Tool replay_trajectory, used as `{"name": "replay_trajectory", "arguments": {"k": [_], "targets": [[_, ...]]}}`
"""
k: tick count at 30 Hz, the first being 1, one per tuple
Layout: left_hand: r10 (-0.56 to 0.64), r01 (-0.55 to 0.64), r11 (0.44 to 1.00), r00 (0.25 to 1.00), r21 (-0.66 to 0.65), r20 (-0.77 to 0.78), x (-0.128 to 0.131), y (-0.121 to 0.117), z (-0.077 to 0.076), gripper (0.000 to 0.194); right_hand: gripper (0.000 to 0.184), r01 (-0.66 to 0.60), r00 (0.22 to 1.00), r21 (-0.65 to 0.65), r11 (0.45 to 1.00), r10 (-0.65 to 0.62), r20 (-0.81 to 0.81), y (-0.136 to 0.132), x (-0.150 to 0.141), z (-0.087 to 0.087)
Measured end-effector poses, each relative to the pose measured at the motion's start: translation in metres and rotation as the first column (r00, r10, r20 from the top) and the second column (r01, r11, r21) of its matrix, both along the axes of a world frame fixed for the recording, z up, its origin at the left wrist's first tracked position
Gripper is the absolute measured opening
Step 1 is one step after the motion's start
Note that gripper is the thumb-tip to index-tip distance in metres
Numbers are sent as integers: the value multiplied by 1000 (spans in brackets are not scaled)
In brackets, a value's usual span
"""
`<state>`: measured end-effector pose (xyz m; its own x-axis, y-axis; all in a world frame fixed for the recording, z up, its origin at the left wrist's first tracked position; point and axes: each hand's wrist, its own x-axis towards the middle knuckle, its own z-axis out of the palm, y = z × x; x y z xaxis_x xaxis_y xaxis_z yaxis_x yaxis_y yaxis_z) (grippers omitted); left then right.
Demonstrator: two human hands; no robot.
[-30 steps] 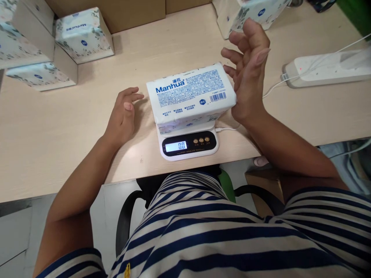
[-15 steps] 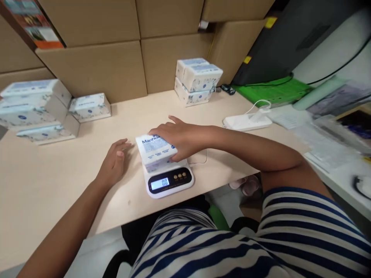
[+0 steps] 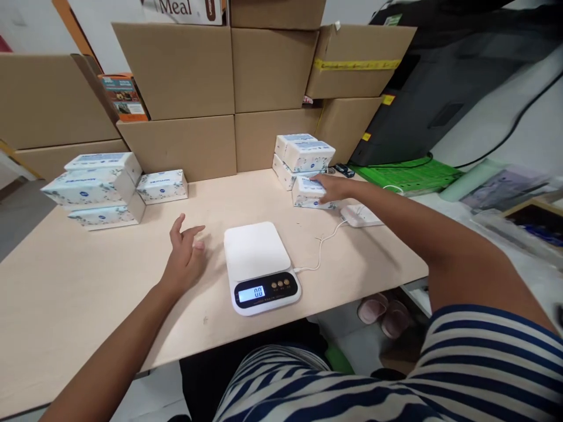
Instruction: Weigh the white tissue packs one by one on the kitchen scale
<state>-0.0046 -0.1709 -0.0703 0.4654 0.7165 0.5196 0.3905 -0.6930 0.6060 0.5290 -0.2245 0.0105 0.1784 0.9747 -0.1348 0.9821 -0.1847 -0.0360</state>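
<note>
My right hand [image 3: 334, 189] reaches to the back right of the table and grips a white tissue pack [image 3: 308, 196] with a floral print. That pack sits in front of a small stack of tissue packs [image 3: 310, 157]. Over the table left of the scale, my left hand [image 3: 185, 261] holds nothing, its fingers apart. The white digital kitchen scale [image 3: 255, 252] has a bare platform, and its lit display [image 3: 251, 293] reads 0.0. At the left stands another stack of tissue packs [image 3: 94, 190], with a single tissue pack [image 3: 162, 186] beside it.
Cardboard boxes [image 3: 176, 146] form a wall along the table's back. A white power strip [image 3: 360, 215] lies near my right forearm, and a white cable [image 3: 319, 258] runs to the scale. Behind it are a green mat [image 3: 396, 176] and a dark grey case [image 3: 422, 99].
My right hand has moved the tissue pack off the scale to the back right, beside the stack there. My left hand stays left of the scale. The camera view has tilted up.
</note>
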Motion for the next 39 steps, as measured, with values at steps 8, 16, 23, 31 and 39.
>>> {"name": "replay_trajectory", "arguments": {"k": [8, 16, 23, 31, 39], "targets": [[92, -106, 993, 971, 50, 220, 3, 9, -9, 71, 100, -61, 998, 85, 995, 59, 25, -9, 18, -12], [90, -105, 993, 976, 62, 199, 7, 10, -13, 70, 81, -71, 997, 215, 974, 77, -17, -7, 27, -24], [117, -124, 992, 980, 36, 159, 13, -3, -17, 76, 79, -120, 991, 244, 962, 103, 81, -7, 11, -31], [40, -31, 998, 985, -54, 167, 24, -9, -22, 73, 109, -286, 958, 398, 871, 265, 108, 2, -45, -30], [112, -74, 972, 980, -222, 164, 24, -8, -25, 49, 91, -592, 801, 215, 777, 597, 49, 143, -263, 17]]}}
